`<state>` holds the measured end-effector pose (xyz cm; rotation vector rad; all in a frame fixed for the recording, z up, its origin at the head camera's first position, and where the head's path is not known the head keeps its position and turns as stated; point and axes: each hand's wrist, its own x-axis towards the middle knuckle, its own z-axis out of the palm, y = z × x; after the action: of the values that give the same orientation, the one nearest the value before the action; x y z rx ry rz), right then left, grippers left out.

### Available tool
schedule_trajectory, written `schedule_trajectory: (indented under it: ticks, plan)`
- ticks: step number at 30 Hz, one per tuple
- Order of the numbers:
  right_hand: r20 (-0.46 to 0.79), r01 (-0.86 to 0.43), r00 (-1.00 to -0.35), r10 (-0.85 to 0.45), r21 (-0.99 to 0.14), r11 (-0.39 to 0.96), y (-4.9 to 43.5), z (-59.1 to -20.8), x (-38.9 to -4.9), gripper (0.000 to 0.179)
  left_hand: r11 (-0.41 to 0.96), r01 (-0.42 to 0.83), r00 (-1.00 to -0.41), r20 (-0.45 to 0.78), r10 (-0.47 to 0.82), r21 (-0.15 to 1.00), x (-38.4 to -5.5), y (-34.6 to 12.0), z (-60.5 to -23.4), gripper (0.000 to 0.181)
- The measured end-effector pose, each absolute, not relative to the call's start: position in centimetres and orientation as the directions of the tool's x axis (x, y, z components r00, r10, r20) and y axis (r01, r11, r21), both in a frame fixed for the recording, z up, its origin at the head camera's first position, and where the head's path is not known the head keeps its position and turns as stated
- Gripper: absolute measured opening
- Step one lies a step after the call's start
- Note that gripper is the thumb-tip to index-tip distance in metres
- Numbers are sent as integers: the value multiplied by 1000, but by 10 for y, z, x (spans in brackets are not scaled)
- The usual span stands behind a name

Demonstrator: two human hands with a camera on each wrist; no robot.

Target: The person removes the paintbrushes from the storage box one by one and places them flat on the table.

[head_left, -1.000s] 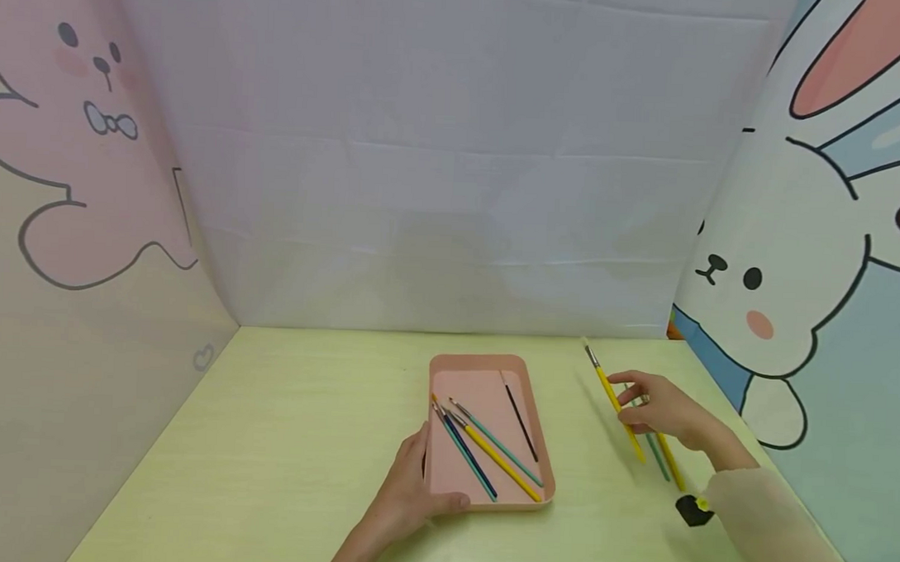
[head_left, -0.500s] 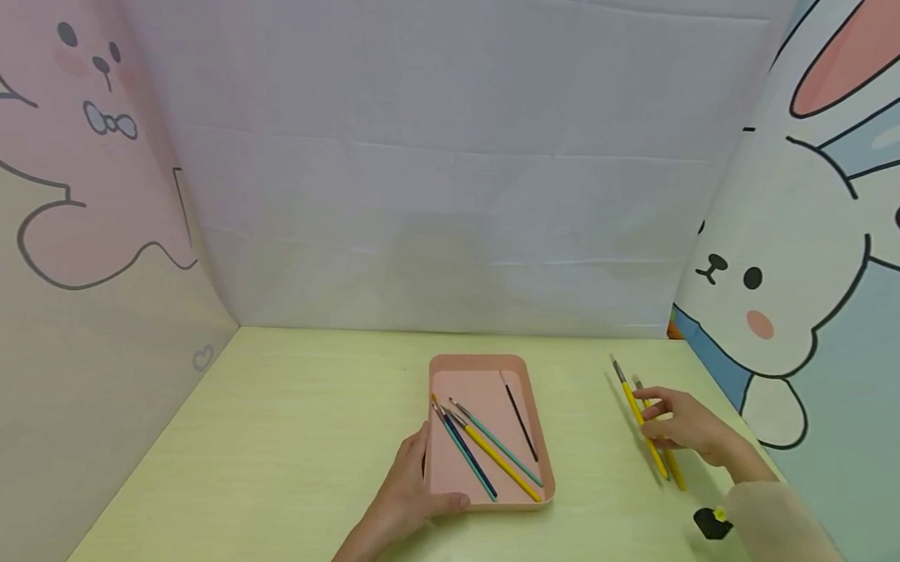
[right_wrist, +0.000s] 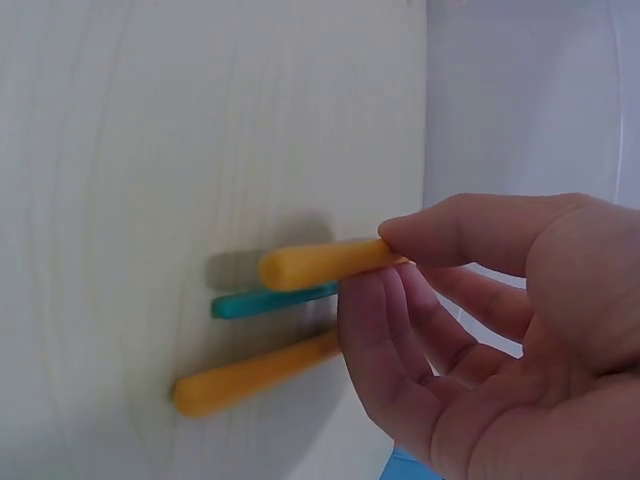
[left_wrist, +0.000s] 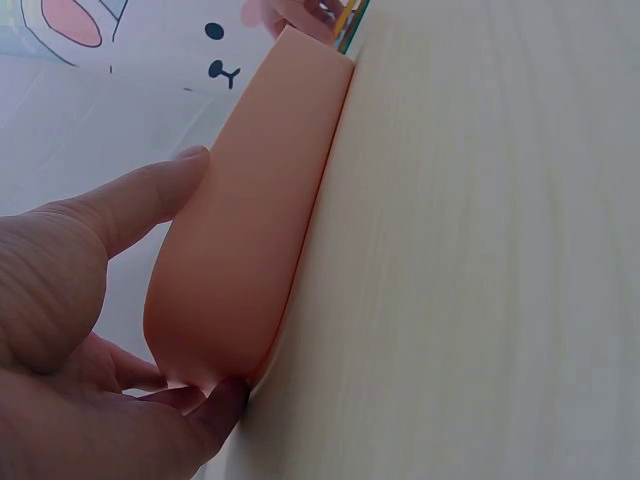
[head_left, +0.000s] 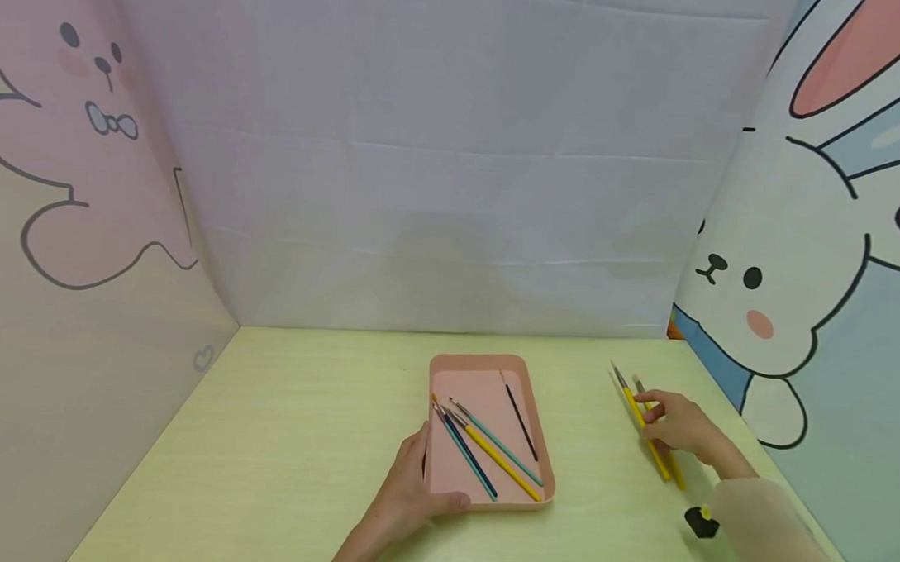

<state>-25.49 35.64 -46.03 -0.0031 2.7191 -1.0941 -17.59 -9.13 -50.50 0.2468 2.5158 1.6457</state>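
My left hand (head_left: pixel 411 496) grips the near left corner of a shallow pink tray (head_left: pixel 484 363), its thumb on the near wall. In the left wrist view the tray's outer side (left_wrist: pixel 245 220) fills the space between the thumb and curled fingers. My right hand (head_left: pixel 679 425) pinches a yellow paintbrush (head_left: pixel 631 403) between thumb and fingers, close to the tabletop. Beneath and beside it, the right wrist view shows a teal brush handle (right_wrist: pixel 270 301) and a second yellow paintbrush (right_wrist: pixel 250 378) on the table. Their far parts are hidden behind the fingers.
Inside the tray lie several paintbrushes: a yellow one (head_left: pixel 503 462), teal ones (head_left: pixel 498 445), a dark blue one (head_left: pixel 471 454) and a thin black one (head_left: pixel 521 422). A white cloth (head_left: pixel 454 157) rises behind the pale table (head_left: pixel 295 441). A rabbit-printed panel (head_left: pixel 793 268) borders the right side.
My right hand has moved rightward and lower with the yellow paintbrush, bringing it beside the other yellow one; it has barely shifted in the last half second. My left hand and the tray stay put.
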Motion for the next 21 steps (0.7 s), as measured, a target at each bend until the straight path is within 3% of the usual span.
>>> schedule_trajectory:
  ticks: [21]
  plan:
    - [-73, -25, -996, -59, -404, 915, 347, -469, -264, 54, 382, 72, -978, -11, 211, 921, -177, -92, -505, 136]
